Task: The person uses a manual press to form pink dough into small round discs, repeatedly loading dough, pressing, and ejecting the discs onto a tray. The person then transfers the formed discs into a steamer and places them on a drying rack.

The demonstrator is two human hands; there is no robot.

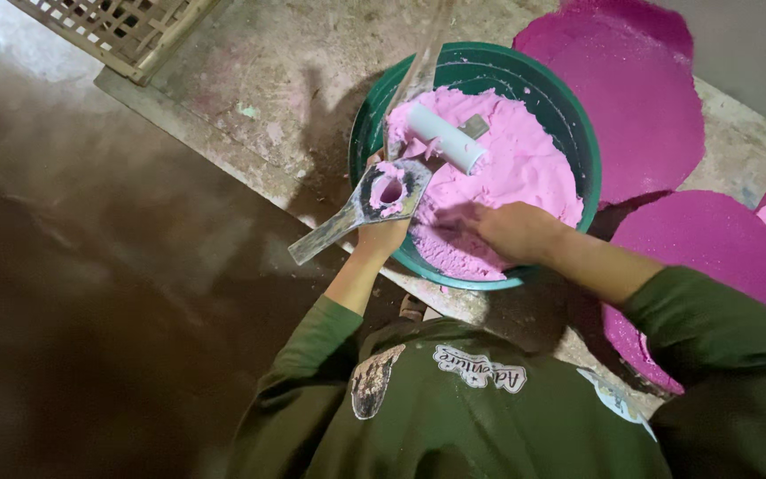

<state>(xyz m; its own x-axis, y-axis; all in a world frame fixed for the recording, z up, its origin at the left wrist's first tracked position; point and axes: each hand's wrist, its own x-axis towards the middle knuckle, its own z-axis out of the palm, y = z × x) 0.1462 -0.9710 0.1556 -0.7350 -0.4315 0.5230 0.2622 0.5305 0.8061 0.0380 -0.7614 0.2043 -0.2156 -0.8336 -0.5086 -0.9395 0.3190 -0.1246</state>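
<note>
1. A flat metal mould plate with a round hole and a long handle is gripped in the left hand and held over the near left rim of the green basin. The fingers are closed beneath the plate. The hole and the plate's top are caked with pink powder.

2. The right hand lies on the pink powder at the near side of the basin, fingers bent into the heap. Whether anything is pinched in it cannot be told, since the fingertips are blurred.

3. A white tube lies tilted on top of the powder, with a small grey metal piece just beside it. If the heap is disturbed by the right hand, the tube could be rolled or buried.

4. The plate is held at the edge of the basin, partly over the concrete slab. If it is tipped, powder is likely to be spilled outside the basin rather than back into it.

5. The basin is filled close to its rim on the near side. A hard push of the hand could send powder over the edge toward the person's green sleeve.

6. Magenta powder mounds are spread just beside the basin on the right. The two shades could be mixed if the forearm is dragged across them.

7. A plastic crate stands well apart at the upper left.
</note>
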